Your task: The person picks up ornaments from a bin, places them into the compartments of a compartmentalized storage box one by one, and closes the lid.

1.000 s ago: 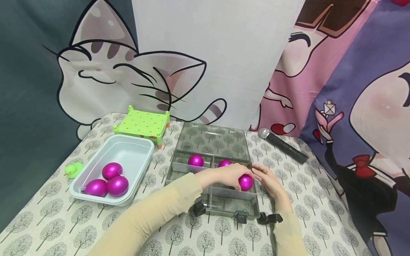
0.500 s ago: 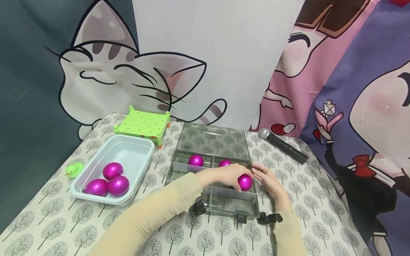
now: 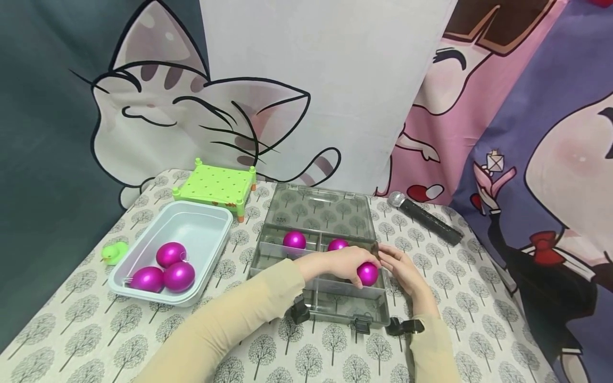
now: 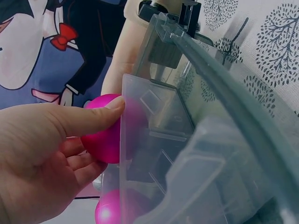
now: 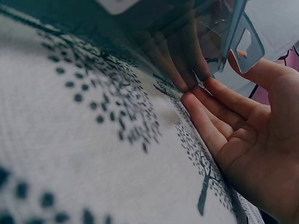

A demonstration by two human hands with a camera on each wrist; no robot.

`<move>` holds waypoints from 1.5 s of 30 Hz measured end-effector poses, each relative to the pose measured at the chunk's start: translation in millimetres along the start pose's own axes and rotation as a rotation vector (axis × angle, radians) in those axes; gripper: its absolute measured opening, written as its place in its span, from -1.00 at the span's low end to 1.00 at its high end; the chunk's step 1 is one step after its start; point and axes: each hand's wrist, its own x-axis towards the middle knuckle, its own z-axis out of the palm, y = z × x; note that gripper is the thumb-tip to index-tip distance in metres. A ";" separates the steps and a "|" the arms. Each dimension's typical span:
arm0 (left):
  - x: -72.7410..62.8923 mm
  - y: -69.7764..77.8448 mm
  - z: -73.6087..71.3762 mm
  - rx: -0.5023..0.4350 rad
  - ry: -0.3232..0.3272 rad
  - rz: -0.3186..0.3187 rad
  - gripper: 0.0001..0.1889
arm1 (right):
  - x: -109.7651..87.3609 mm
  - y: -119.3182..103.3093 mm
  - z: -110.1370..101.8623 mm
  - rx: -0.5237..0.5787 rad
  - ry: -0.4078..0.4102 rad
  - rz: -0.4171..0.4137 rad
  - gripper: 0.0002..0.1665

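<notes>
My left hand [image 3: 347,261] grips a shiny magenta ball [image 3: 367,274] at the right middle compartment of a clear grey divided plastic box [image 3: 330,319]. In the left wrist view, the thumb presses on the ball [image 4: 100,135] beside a translucent divider [image 4: 140,140], fingers curled underneath. My right hand [image 3: 401,270] lies along the box's right side. Its nearly straight fingers [image 5: 205,119] touch the outer wall in the right wrist view, thumb up at the rim. Two more magenta balls, one left [image 3: 294,240] and one right [image 3: 338,245], sit in the back compartments, the right one partly behind my left hand.
A pale blue tray [image 3: 217,239] with three magenta balls stands left of the box. Beyond it is a green toy table [image 3: 215,183], and a green duck [image 3: 115,252] sits at its left. The box's lid [image 3: 322,210] lies back. A microphone [image 3: 426,219] rests at back right.
The head view has shifted very slightly. Both hands and the held ball stay in the same place at the box.
</notes>
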 end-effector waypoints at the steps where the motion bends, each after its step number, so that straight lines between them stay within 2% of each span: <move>1: -0.3 -0.1 -0.1 -0.003 0.001 -0.002 -0.30 | -0.1 -0.3 0.5 0.000 -0.002 0.003 -0.34; 12: -0.6 -5.8 3.8 -0.022 0.008 -0.004 -0.28 | 0.8 -0.9 0.7 -0.033 0.005 0.015 -0.34; 20: -4.9 -4.0 2.7 -0.049 0.002 0.002 -0.30 | 2.2 1.4 0.2 -0.017 0.001 -0.002 -0.34; 29: -16.0 -5.3 -2.0 -0.036 0.068 0.032 -0.43 | -0.2 0.8 0.3 -0.031 0.036 0.032 -0.33; 32: -24.2 -4.9 -5.4 -0.041 0.112 -0.013 -0.50 | -1.1 0.2 0.4 -0.034 0.042 0.032 -0.33; 36: -38.8 -4.0 -13.1 -0.065 0.168 -0.116 -0.56 | -1.9 -0.2 1.0 -0.023 0.043 0.028 -0.34; 39: -51.4 -4.0 -22.8 -0.055 0.186 -0.175 -0.57 | -1.6 -0.2 1.5 -0.011 0.036 0.020 -0.33; 45: -78.0 -7.9 -47.7 -0.043 0.197 -0.217 -0.55 | 1.1 -0.5 1.2 -0.016 0.026 0.019 -0.31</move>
